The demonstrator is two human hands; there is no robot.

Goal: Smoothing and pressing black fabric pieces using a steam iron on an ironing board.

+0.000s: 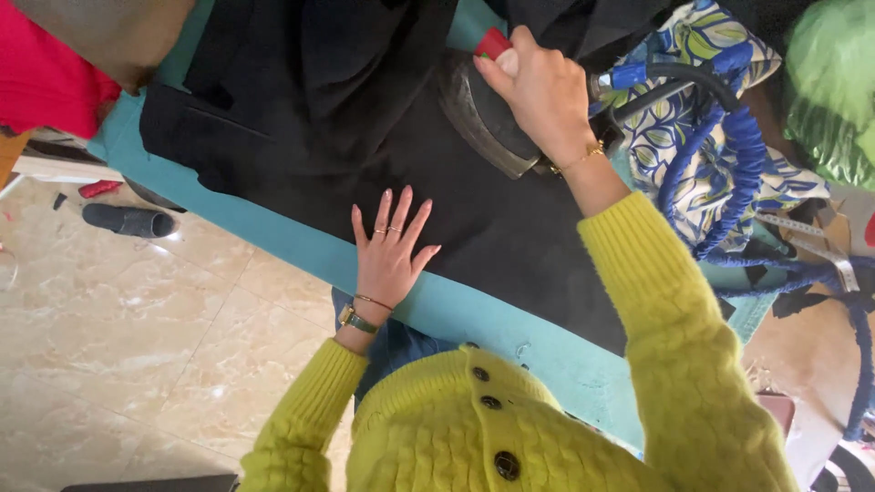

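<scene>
Where it lies: the black garment (346, 118) is spread over the teal ironing board (456, 314).
Left hand (390, 246): flat, fingers splayed, pinning the cloth taut.
Right hand (538, 87): clamped round the steam iron (478, 114), pressing its soleplate down.
Beside: blue hose (738, 155) trails off right.

Right hand (540, 87) grips the iron (478, 123) on black garment (365, 118); left hand (390, 251) lies flat, pressing the cloth on the teal ironing board (273, 239).

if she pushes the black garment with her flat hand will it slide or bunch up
Probably bunch up: the black garment lies in soft folds near the top, so it looks floppy, not stiff. Under the left hand it lies flat on the teal board, so pressing down likely pins it. The iron under the right hand probably helps anchor it.
</scene>
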